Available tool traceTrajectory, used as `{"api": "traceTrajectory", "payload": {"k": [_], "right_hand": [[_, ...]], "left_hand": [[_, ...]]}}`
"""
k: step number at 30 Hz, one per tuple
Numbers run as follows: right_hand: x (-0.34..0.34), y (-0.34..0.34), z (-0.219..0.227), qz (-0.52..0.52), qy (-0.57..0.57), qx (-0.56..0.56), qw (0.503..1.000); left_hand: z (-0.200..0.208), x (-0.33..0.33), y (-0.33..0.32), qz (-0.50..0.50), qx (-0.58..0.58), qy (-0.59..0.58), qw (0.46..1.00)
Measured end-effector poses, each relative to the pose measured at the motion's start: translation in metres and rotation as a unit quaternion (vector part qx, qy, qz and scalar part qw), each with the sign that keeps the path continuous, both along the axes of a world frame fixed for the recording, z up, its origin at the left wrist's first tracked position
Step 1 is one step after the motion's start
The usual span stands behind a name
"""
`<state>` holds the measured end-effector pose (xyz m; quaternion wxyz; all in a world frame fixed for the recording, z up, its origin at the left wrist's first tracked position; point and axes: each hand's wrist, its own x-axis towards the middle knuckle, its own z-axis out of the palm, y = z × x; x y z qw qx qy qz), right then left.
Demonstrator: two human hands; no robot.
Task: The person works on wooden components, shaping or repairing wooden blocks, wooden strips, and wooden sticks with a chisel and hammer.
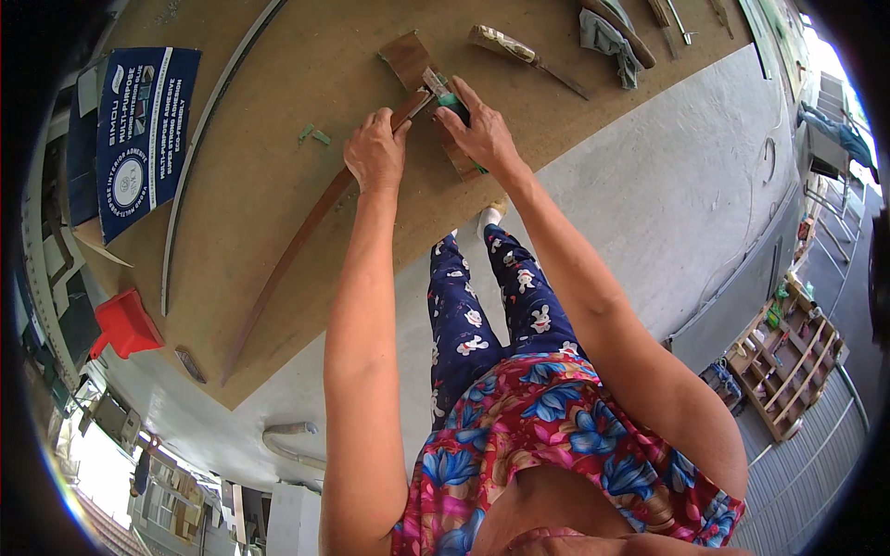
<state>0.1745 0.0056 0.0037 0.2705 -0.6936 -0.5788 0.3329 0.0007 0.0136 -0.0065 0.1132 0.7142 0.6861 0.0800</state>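
Observation:
My left hand [375, 153] is closed around a long, thin brown wooden strip [320, 213], near its far end. The strip slants down and left across the brown work board. My right hand [480, 130] pinches a small green and silver piece [449, 98] close to the strip's tip; its exact kind is hard to make out. Beneath both lies a short, flat brown wooden piece [408, 58], partly covered by my right hand. Green scraps [320, 137] lie just left of my left hand.
A chisel-like tool with a worn handle [505, 43] and a grey cloth [607, 42] lie at the back right. A curved metal strip [190, 153] and a blue box [148, 139] are on the left. Beyond the board's left edge is a red dustpan [128, 324].

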Motion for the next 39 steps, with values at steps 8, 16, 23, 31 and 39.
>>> {"api": "traceTrajectory", "payload": {"k": [8,16,23,31,39], "right_hand": [[0.001,0.013,0.004,0.026,0.025,-0.036,0.999],[0.007,0.033,0.011,-0.021,-0.067,-0.055,0.996],[0.047,-0.013,0.009,-0.038,-0.108,-0.055,0.992],[0.053,0.009,0.003,-0.026,-0.259,-0.051,0.964],[0.089,0.090,-0.018,0.044,-0.304,0.089,0.948]], "left_hand": [[-0.002,-0.004,0.006,0.007,0.002,0.010,1.000],[0.000,0.002,0.012,0.004,0.019,-0.002,1.000],[-0.002,-0.003,0.012,0.011,0.041,0.007,0.999],[-0.002,-0.004,0.010,0.012,0.012,0.014,1.000],[0.001,0.006,0.015,0.007,0.001,-0.006,1.000]]}}
